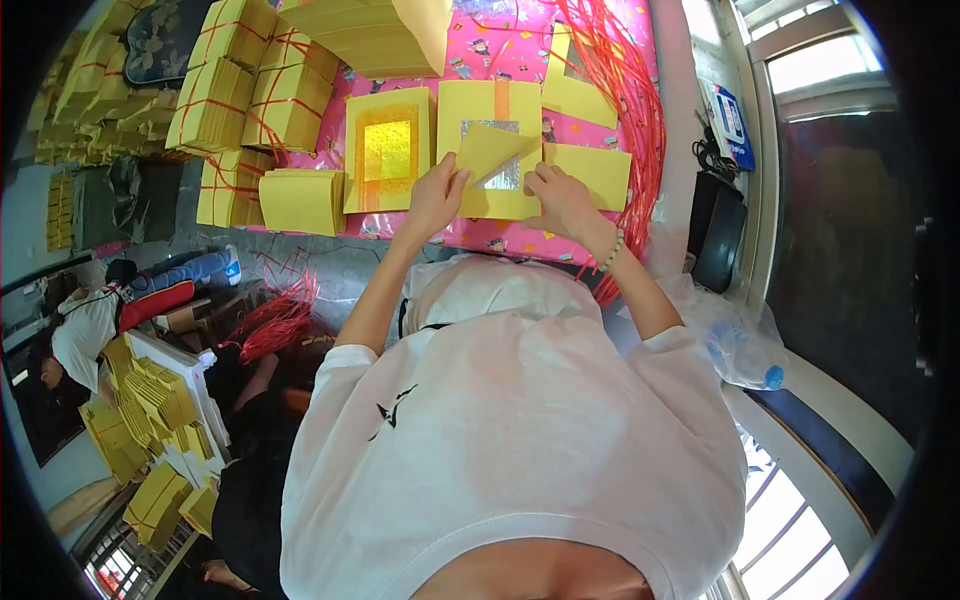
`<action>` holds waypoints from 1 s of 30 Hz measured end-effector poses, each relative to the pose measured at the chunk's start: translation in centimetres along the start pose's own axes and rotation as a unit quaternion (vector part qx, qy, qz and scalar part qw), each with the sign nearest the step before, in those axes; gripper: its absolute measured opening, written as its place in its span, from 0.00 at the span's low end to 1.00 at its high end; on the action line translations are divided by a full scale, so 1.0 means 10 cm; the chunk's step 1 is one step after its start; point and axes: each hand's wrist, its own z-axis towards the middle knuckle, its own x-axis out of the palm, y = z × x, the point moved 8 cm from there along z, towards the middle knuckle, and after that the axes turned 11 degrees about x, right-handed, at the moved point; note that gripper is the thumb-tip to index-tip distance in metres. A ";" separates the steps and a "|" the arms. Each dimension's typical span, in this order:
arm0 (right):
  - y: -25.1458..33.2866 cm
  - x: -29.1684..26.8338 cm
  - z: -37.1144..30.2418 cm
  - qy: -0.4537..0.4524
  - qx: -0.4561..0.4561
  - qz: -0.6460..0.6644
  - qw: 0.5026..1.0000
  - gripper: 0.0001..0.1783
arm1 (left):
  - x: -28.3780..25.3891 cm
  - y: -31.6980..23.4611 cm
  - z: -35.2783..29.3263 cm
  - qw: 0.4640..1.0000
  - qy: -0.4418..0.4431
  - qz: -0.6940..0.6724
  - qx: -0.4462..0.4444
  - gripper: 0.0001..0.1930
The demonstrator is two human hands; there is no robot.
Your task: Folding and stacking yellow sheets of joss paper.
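Observation:
A stack of yellow paper (510,208) with a silver foil square (503,176) lies on the table in front of me. One yellow sheet (488,145) is bent over slantwise and covers part of the foil. My left hand (436,200) pinches this sheet at the stack's left edge, thumb and fingers together. At the right edge, my right hand (568,202) has its fingers bent in against the paper; whatever is between them is hidden. Just left of the stack lies another yellow stack (354,150), its top sheet bearing a gold foil square (390,150).
A pink patterned cover (480,235) spreads over the table. Bundles tied with red string (212,105) are piled at the left. Red strands (645,130) hang along the right edge. Beside the window lies a clear plastic bag (730,330). Another person (85,335) is at the far left.

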 end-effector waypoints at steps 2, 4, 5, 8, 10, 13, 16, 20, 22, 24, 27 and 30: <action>0.01 0.01 0.00 0.003 -0.005 -0.006 1.000 0.28 | 0.00 -0.01 0.00 1.000 -0.002 0.003 0.001 0.13; 0.01 0.04 0.00 -0.011 -0.009 -0.013 1.000 0.28 | 0.00 -0.01 0.00 1.000 -0.002 -0.001 0.003 0.13; 0.00 0.03 0.00 -0.011 -0.009 -0.013 1.000 0.28 | 0.00 -0.02 0.00 1.000 -0.002 -0.005 0.005 0.13; -0.01 0.01 0.00 -0.006 -0.013 -0.002 1.000 0.27 | 0.00 -0.02 0.00 1.000 -0.009 0.003 0.011 0.14; 0.01 -0.01 0.01 -0.001 -0.028 -0.002 1.000 0.23 | 0.01 0.01 0.01 1.000 -0.001 0.004 0.011 0.14; 0.03 -0.04 0.02 0.036 -0.043 0.014 0.998 0.15 | 0.02 0.01 0.01 1.000 0.002 0.007 0.014 0.14; 0.08 -0.13 0.08 0.019 -0.048 0.006 0.999 0.10 | 0.01 0.03 0.01 1.000 0.003 0.004 0.007 0.14; 0.24 -0.48 0.15 -0.081 -0.063 0.062 0.993 0.08 | 0.02 0.05 0.02 1.000 0.011 0.000 -0.007 0.13; 0.30 -0.54 0.22 -0.080 -0.078 0.077 0.991 0.06 | 0.01 0.06 0.02 1.000 0.009 -0.016 -0.008 0.13; 0.35 -0.57 0.26 -0.086 -0.078 0.068 0.991 0.06 | 0.02 0.05 0.03 0.999 0.006 -0.032 -0.008 0.13; 0.42 -0.60 0.30 -0.101 -0.093 0.062 0.989 0.07 | 0.03 0.09 0.02 0.999 0.003 -0.051 -0.014 0.13; 0.44 -0.62 0.31 -0.121 -0.094 0.068 0.986 0.08 | 0.00 0.09 0.01 0.998 -0.012 -0.068 -0.015 0.14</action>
